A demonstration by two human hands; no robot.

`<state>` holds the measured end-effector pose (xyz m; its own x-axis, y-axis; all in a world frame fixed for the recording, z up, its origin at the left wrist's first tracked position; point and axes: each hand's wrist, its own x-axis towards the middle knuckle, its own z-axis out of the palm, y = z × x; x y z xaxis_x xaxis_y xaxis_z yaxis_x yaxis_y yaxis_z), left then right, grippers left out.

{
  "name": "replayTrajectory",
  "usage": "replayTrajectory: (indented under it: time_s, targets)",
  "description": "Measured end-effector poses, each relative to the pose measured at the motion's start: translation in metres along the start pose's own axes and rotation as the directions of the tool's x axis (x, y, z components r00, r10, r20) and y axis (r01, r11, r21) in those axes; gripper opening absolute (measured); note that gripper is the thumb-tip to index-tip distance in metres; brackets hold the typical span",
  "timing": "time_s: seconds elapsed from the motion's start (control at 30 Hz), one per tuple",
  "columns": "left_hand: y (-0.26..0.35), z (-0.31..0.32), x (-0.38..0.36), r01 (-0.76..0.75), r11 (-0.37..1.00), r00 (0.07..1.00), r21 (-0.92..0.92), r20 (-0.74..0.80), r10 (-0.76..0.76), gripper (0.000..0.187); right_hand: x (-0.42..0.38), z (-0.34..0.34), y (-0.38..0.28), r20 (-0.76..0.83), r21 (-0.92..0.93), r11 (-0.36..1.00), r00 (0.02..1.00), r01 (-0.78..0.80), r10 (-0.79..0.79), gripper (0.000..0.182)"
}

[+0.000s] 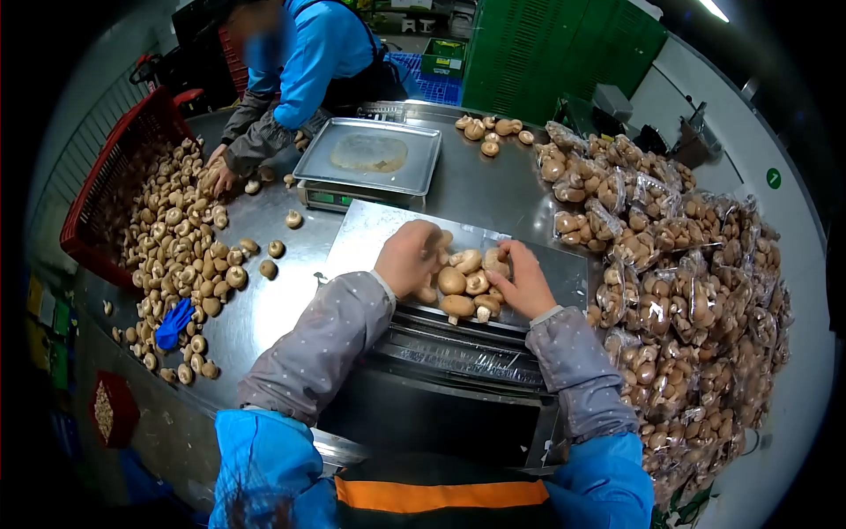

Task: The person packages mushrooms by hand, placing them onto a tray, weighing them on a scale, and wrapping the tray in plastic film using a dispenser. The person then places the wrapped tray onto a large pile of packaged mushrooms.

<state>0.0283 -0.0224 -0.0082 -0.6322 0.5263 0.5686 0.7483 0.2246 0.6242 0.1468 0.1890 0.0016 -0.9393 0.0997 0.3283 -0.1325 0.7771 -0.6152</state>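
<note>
Several brown mushrooms lie in a small heap on the metal plate of a wrapping machine. My left hand curves round the heap's left side, its fingertips partly hidden behind mushrooms. On the right side, my right hand has thumb and fingers closed on a pale mushroom. Just below the heap runs a dark roller slot with clear film. Behind my left hand stands a scale with a bare metal tray.
Loose mushrooms spill from a red crate at left, a blue glove among them. A co-worker in blue reaches into them. Bagged mushrooms are piled high at right. More mushrooms lie behind the scale.
</note>
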Motion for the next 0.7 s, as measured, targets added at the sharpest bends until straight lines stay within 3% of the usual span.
replayTrajectory:
  time_s: [0.03,0.1,0.23,0.27,0.37,0.43,0.5,0.53,0.57,0.63,0.7]
  targets:
    - [0.002,0.001,0.002,-0.033,0.999,0.999,0.014,-0.016,0.033,0.026,0.0,0.003,0.002,0.052,0.096,0.991,0.995,-0.089,0.084,0.039]
    - [0.005,0.002,0.005,-0.095,0.995,0.994,0.04,-0.047,0.097,0.026,0.0,0.005,0.006,0.014,0.001,1.0,1.0,0.027,-0.027,0.046]
    - [0.01,-0.008,0.002,-0.067,0.995,0.975,-0.08,0.208,0.082,0.027,-0.003,0.0,0.001,-0.052,-0.093,0.989,0.991,0.117,-0.122,0.047]
    - [0.002,-0.008,0.0,0.007,0.997,0.962,-0.074,0.273,0.014,0.025,-0.004,-0.002,-0.005,-0.089,-0.134,0.981,0.984,0.14,-0.153,0.047]
    - [-0.001,-0.006,0.008,0.159,0.963,0.983,-0.217,0.124,-0.134,0.024,-0.01,-0.013,-0.042,-0.014,-0.186,0.942,0.958,0.28,-0.287,0.046]
    - [-0.007,-0.001,0.013,-0.001,1.0,0.994,-0.001,0.112,0.002,0.034,-0.016,-0.007,-0.069,0.079,-0.217,0.917,0.942,0.334,-0.325,0.043]
    - [-0.014,0.009,0.011,-0.166,0.986,0.956,0.013,0.246,0.158,0.036,-0.021,0.009,-0.076,0.124,-0.253,0.893,0.928,0.372,-0.351,0.043]
    - [-0.015,0.019,0.006,-0.12,0.992,0.954,-0.046,0.27,0.128,0.034,-0.022,0.014,-0.074,0.114,-0.244,0.885,0.918,0.396,-0.379,0.042]
    - [0.0,0.014,0.009,0.008,0.999,0.899,-0.049,0.438,0.015,0.032,-0.022,0.018,-0.07,0.104,-0.234,0.877,0.907,0.42,-0.407,0.042]
    - [-0.008,0.022,0.005,-0.072,0.997,0.946,-0.036,0.314,0.08,0.028,-0.021,0.022,-0.066,0.057,-0.217,0.871,0.896,0.442,-0.44,0.041]
    - [-0.008,0.024,0.007,0.019,0.998,0.954,-0.066,0.3,0.002,0.027,-0.015,0.018,-0.061,-0.015,-0.202,0.877,0.894,0.435,-0.447,0.04]
